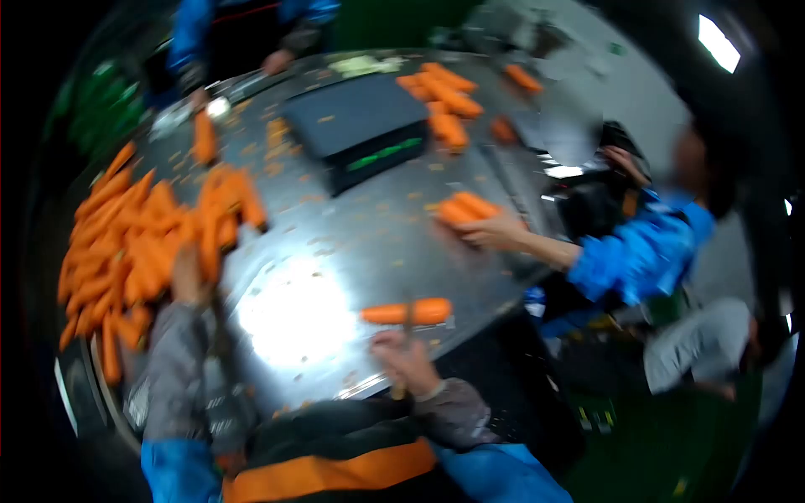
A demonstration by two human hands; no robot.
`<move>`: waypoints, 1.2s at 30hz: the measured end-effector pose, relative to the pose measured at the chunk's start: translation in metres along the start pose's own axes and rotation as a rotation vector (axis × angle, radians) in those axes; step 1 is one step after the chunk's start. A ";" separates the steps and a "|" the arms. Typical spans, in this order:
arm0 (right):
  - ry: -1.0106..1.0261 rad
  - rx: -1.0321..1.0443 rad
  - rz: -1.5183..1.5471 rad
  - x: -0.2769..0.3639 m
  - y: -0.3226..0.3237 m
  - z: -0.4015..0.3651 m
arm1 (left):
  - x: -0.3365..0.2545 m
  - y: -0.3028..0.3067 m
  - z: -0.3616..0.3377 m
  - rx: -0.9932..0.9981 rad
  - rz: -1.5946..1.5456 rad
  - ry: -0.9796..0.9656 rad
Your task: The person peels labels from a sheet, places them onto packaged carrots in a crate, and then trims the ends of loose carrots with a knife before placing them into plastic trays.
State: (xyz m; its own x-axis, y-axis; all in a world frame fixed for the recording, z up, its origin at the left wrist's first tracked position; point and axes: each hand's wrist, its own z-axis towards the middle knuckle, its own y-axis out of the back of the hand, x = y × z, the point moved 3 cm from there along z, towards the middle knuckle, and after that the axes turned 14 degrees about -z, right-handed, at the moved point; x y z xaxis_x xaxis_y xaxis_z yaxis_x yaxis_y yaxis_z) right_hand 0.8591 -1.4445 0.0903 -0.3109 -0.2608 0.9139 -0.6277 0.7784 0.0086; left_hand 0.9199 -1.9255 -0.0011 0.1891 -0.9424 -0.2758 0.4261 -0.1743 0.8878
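On the left, my left hand [188, 277] reaches to the edge of a large pile of carrots [126, 243]; its fingers blur into the carrots, so its grip is unclear. Near the front edge of the metal table [302, 226], my right hand [406, 364] is closed around the handle of a knife or peeler, whose blade [408, 315] points away from me. This blade crosses over a single orange carrot [386, 313] lying sideways just beyond the hand.
A black scale [360, 126] with green digits stands mid-table. More carrots [444, 92] lie behind it. At right, a co-worker's hand [495, 230] touches carrots. Another person's hands [277, 62] are at the far edge. Orange scraps are scattered around.
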 end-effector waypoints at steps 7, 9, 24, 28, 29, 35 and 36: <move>-0.013 0.249 0.680 -0.009 -0.040 -0.007 | -0.102 0.067 -0.038 -0.507 -2.254 0.924; -0.123 0.480 0.653 -0.012 -0.049 -0.008 | -0.137 0.097 -0.057 -0.491 -2.610 0.848; 0.258 -0.641 0.348 0.079 0.184 0.190 | -0.237 0.090 -0.132 0.504 -2.213 0.772; 0.247 -0.686 0.239 0.066 0.193 0.185 | -0.247 0.105 -0.112 0.462 -1.976 0.765; 0.244 -0.687 0.235 0.065 0.193 0.182 | -0.246 0.104 -0.107 0.452 -1.912 0.745; 0.355 -0.733 -0.231 0.085 0.113 0.138 | -0.263 0.117 -0.084 0.482 -1.256 0.505; 0.559 -0.687 -0.433 0.089 0.084 0.122 | -0.261 0.112 -0.086 0.463 -1.187 0.452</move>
State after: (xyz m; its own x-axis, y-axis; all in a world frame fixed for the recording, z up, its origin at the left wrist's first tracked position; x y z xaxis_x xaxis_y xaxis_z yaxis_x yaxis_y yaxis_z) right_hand 0.6917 -1.4723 0.1228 0.3409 -0.4320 0.8350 -0.0013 0.8880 0.4599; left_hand 0.9946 -1.6743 0.1382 0.2291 0.0027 -0.9734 0.2163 -0.9751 0.0482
